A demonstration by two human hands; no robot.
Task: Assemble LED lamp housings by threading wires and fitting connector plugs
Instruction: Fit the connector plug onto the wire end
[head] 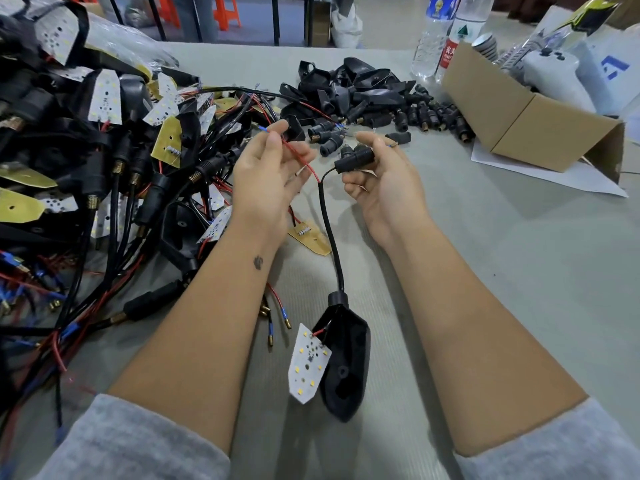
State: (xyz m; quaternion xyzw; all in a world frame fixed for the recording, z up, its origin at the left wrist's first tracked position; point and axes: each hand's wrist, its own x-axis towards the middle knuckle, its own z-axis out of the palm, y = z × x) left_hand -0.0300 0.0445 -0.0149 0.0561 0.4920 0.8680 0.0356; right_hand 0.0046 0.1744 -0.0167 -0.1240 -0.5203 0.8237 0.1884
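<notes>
While left hand (268, 181) pinches red wire (298, 155) | right hand (377, 181) grips connector plug (356, 157)

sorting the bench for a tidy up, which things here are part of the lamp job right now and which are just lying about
In the job now:
- red wire, pinched by the left hand
- black plug, gripped by the right hand
- black cable running down to the lamp housing
- LED board beside the housing

Lying about:
- water bottles
- cardboard box
- paper sheet under the box

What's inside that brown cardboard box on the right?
The cardboard box lies with its opening turned away from the camera, so its inside is hidden. Only white bags and water bottles show behind it.
</notes>
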